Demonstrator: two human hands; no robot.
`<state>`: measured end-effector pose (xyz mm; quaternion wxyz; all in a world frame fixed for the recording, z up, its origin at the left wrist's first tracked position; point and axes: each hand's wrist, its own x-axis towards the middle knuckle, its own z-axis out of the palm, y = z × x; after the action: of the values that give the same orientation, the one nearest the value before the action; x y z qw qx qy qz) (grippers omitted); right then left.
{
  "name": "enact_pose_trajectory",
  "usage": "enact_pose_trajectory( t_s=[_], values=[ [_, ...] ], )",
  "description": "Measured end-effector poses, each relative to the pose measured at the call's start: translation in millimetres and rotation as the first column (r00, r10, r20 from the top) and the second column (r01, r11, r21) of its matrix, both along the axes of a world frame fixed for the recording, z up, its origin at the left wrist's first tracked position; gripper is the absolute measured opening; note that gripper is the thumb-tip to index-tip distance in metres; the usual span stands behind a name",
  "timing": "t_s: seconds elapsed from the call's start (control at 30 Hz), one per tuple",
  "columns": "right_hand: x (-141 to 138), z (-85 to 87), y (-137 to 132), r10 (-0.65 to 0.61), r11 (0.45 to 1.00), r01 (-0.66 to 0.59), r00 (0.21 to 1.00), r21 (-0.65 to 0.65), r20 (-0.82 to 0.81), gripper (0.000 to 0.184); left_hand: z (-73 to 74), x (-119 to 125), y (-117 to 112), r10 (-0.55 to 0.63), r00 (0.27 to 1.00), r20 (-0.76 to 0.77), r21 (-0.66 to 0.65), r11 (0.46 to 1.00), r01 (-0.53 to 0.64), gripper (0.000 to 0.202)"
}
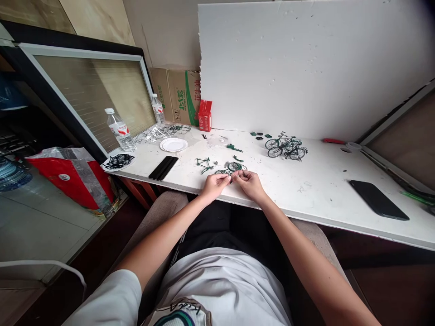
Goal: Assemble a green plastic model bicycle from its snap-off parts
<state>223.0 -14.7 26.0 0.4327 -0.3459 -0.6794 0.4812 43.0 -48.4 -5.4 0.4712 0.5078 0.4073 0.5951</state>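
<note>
Both my hands, left point(216, 184) and right point(248, 183), pinch with thumb and fingers nearly meeting at a small dark part point(231, 180) near the front edge of the table point(288, 190). My fingertips cover most of it, so I cannot tell where it points or how its long axis runs. Just beyond, a wheel point(235, 166) lies partly behind my right fingers. Farther back, a green piece point(234, 148) stretches left to right, its thin end pointing right.

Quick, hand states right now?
Left hand: closed in a pinch; anything held is too small to tell.
Right hand: also pinched closed; held item can't be told.
</note>
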Motion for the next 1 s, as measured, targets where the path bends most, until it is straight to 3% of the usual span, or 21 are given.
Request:
enact_pose_trajectory(
  t_s=[0.37, 0.7, 1.0],
  values=[
    [-0.9, 4.0, -2.8, -0.042, 0.999, 0.042, 0.999, -0.006, 0.008, 0.045, 2.5, -1.9, -1.5, -0.024, 0.998, -0.06, 0.035, 0.999, 0.026, 0.043],
    [3.0, 1.1, 1.1, -0.027, 0.994, 0.025, 0.999, -0.107, -0.021, 0.052, 1.1, 2.0, -1.3, 0.002, 0.999, 0.032, -0.021, 1.0, -0.001, 0.055],
    [2.0, 5.5, -1.9, -0.013, 0.997, 0.011, 1.0, -0.08, -0.017, 0.056, 0.0, -0.1, 1.1, -0.03, 0.997, 0.067, -0.04, 0.999, 0.032, 0.055]
  ],
)
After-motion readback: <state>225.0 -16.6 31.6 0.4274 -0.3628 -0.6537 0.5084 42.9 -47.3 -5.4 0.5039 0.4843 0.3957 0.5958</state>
